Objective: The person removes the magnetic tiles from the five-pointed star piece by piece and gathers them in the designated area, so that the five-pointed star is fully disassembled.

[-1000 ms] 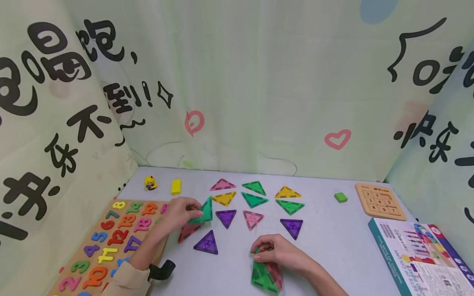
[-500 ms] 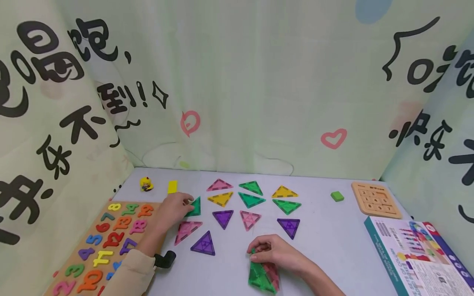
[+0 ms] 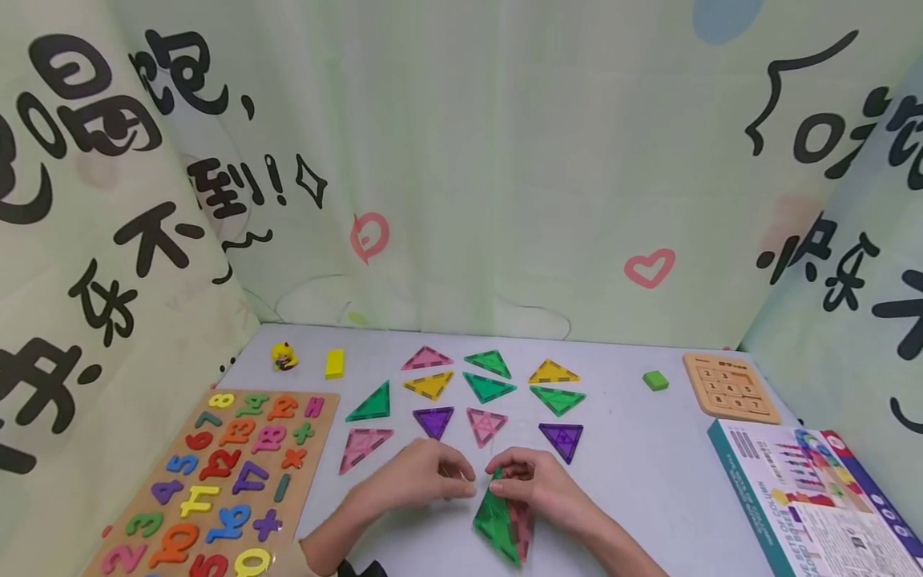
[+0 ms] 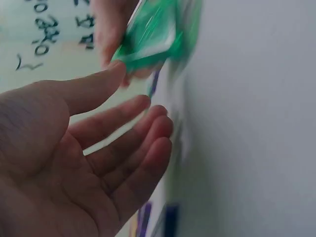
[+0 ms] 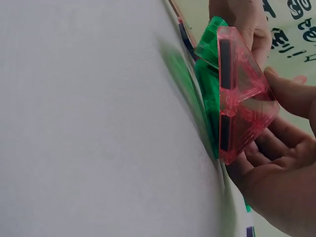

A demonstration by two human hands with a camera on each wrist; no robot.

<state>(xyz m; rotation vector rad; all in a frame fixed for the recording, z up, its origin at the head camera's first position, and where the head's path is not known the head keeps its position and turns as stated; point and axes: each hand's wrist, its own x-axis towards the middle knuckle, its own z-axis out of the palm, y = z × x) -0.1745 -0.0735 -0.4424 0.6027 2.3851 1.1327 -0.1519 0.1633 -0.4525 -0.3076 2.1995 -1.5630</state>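
Note:
My right hand (image 3: 499, 484) pinches a stack of magnetic triangle tiles (image 3: 502, 522), green on the outside and pink behind, stood on edge on the grey table (image 3: 649, 473). The right wrist view shows the pink tile (image 5: 243, 94) against the green tile (image 5: 210, 74), with my thumb on top and my fingers beneath. My left hand (image 3: 458, 482) sits just left of the stack, fingers relaxed and holding nothing. In the left wrist view its thumb (image 4: 98, 84) nearly touches the green tile (image 4: 155, 37). Flat triangle tiles lie beyond, including a green one (image 3: 371, 405) and a pink one (image 3: 364, 445).
A wooden number board (image 3: 328, 417) with coloured digits lies at the left. A yellow duck toy (image 3: 284, 356), a yellow block (image 3: 335, 363) and a green block (image 3: 655, 380) sit near the back. A wooden sliding puzzle (image 3: 730, 387) and a printed box (image 3: 815, 497) are at the right. Curtains enclose the table.
My left hand let go of the green triangle at the left, leaving it flat, and moved right to the stack. The purple triangle in front has gone out of sight behind that hand.

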